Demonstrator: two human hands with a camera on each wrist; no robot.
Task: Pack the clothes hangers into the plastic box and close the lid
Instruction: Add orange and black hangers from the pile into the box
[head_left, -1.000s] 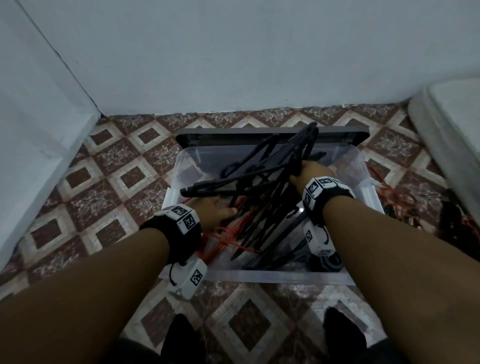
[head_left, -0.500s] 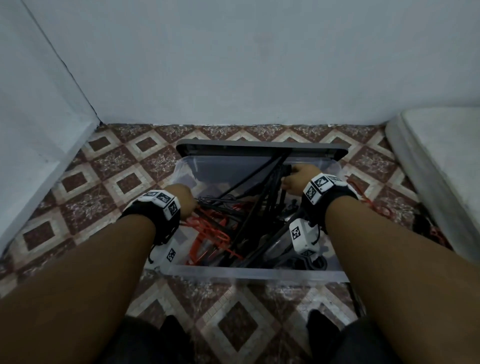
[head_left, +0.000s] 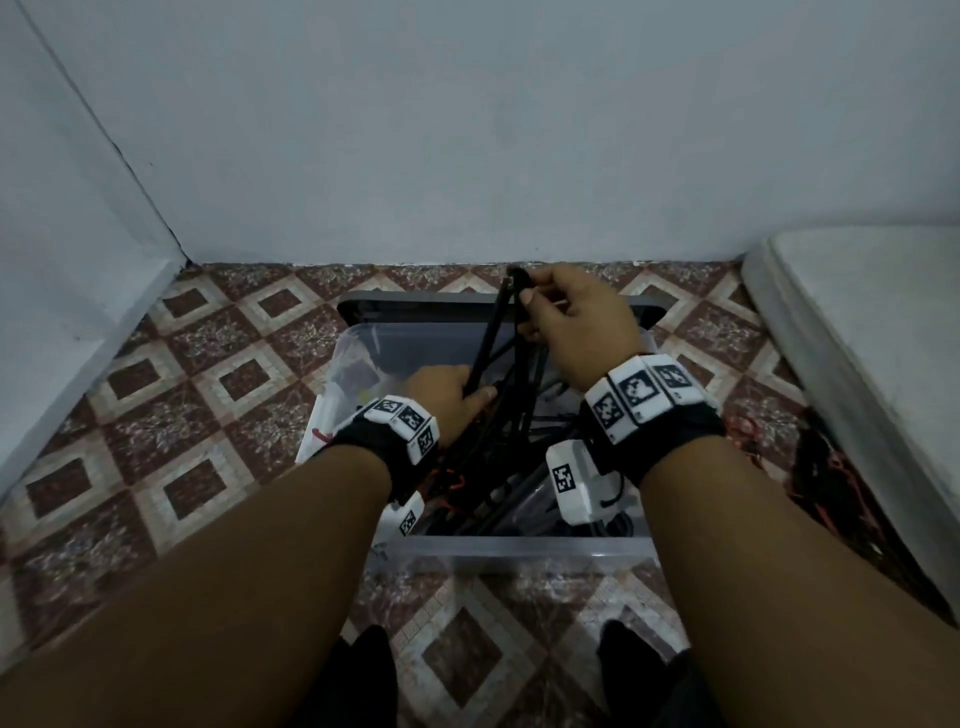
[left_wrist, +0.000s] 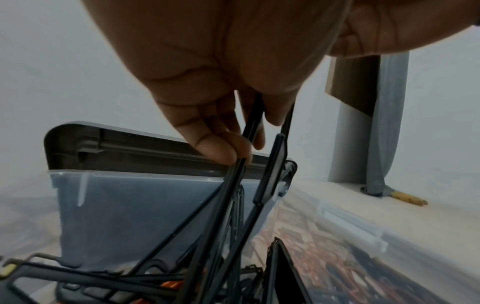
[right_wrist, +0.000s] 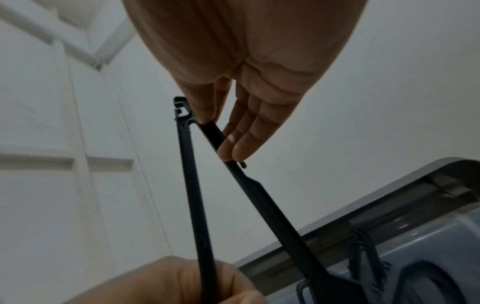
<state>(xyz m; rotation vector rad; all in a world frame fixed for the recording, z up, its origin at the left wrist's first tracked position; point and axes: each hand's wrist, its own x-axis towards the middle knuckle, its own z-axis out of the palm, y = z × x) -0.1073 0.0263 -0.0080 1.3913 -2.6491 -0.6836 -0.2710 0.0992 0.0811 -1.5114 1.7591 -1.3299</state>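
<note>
One plastic box (head_left: 519, 545), one lid (head_left: 415, 301), two hands, many black hangers (head_left: 498, 332), uncountable.

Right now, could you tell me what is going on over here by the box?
A person is packing black hangers into a clear plastic box on the tiled floor. The right hand pinches one hanger's raised corner above the box, and the left hand grips its bar lower down. The grey lid stands open behind.

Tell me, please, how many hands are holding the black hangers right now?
2. The left hand grips the black hangers low over the box; the right hand pinches their raised end near the lid.
</note>
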